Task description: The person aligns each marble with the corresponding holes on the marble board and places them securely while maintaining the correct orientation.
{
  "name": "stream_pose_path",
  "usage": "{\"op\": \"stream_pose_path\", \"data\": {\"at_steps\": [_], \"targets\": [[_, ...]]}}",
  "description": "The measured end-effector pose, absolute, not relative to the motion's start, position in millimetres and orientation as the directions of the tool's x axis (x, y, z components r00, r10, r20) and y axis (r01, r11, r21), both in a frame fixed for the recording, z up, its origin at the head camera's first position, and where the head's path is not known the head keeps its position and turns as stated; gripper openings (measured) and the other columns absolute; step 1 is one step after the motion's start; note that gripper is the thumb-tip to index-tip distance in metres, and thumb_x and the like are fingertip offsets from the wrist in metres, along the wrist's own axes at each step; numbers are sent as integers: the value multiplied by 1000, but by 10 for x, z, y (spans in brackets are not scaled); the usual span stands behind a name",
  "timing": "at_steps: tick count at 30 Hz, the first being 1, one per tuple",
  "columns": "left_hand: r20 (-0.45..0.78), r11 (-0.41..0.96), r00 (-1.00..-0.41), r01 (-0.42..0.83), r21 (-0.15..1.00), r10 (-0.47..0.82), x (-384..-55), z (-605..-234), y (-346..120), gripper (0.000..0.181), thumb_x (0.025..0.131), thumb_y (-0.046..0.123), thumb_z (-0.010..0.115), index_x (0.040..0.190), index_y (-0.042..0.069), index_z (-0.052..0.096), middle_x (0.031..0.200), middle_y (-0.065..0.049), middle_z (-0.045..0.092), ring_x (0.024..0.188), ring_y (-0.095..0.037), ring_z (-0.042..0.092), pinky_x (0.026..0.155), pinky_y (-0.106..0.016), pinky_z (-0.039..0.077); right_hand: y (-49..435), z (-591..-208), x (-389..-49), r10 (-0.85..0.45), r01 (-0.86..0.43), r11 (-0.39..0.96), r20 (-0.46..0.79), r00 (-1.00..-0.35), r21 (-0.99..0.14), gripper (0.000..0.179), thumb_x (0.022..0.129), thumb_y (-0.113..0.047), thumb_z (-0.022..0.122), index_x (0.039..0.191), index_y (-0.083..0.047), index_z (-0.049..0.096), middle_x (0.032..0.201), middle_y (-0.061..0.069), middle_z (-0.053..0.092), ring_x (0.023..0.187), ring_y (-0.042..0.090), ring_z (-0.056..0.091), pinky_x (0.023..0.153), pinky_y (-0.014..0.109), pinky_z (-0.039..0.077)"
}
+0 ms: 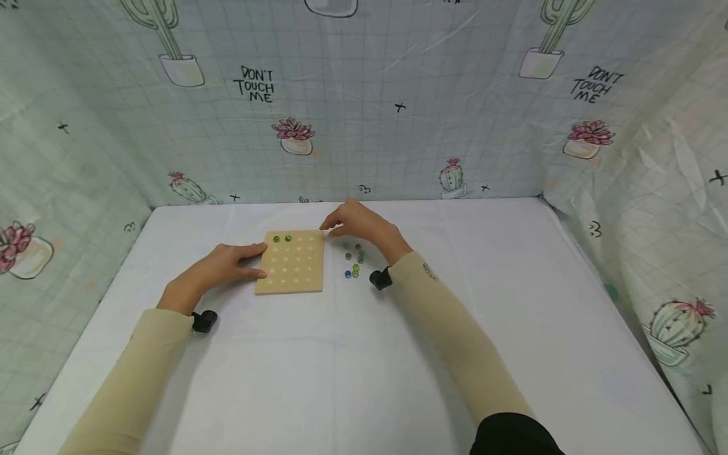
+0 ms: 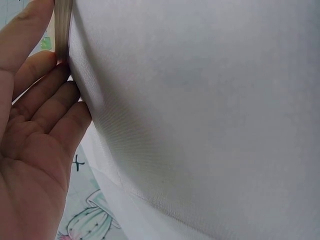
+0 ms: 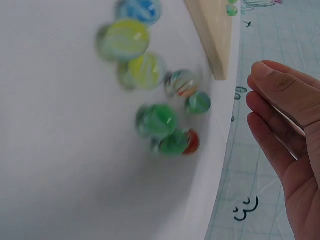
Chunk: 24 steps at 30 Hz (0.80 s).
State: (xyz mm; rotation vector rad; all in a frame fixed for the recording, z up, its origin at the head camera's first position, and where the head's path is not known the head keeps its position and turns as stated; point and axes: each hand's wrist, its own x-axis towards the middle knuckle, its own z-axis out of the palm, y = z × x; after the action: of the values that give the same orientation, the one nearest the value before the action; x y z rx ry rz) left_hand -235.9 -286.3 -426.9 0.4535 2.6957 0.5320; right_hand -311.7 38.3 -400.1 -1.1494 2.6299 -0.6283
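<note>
The left hand (image 1: 218, 268) steadies the board (image 1: 291, 262) on the table (image 1: 364, 366), fingers flat against its edge. Two green marbles (image 1: 282, 238) fill its far row. The right hand (image 1: 361, 224) hovers over the loose marbles (image 1: 354, 259); whether its fingers pinch one, I cannot tell, and the next hole demands careful seating.

Beige sleeves (image 1: 455, 328), black wrist cameras (image 1: 380, 279), perhaps strapped

Board: a square pale wooden board (image 1: 291, 262) with rows of small holes is lying flat on the white table.
Marbles: two green marbles (image 1: 282, 238) are sitting in its far-left holes; loose glass marbles (image 1: 354, 259) are clustering just beside its right edge.
</note>
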Motion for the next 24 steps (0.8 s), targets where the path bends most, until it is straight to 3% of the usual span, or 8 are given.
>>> {"op": "stream_pose_path", "data": {"at_steps": [15,24], "targets": [[-255,870,-884,265,416,392,-2357,-4285,-2851,88,89,45,77,156,4,37,159,-22,35,147,-46,29,119,-60,28,852,-4112,-2983,-695,-592,664,-84,-714,-457,24,95,-12,75,118,-12,78,115,-1,76,104,11,68,92,24,55],[-235,859,-881,287,423,410,-2348,-4274,-2860,85,90,40,78,155,3,39,158,-23,37,147,-46,31,118,-61,30,1004,-4175,-2972,-752,-666,614,-58,-657,-423,20,93,-12,75,112,-11,80,108,-1,78,99,10,71,89,21,56]]}}
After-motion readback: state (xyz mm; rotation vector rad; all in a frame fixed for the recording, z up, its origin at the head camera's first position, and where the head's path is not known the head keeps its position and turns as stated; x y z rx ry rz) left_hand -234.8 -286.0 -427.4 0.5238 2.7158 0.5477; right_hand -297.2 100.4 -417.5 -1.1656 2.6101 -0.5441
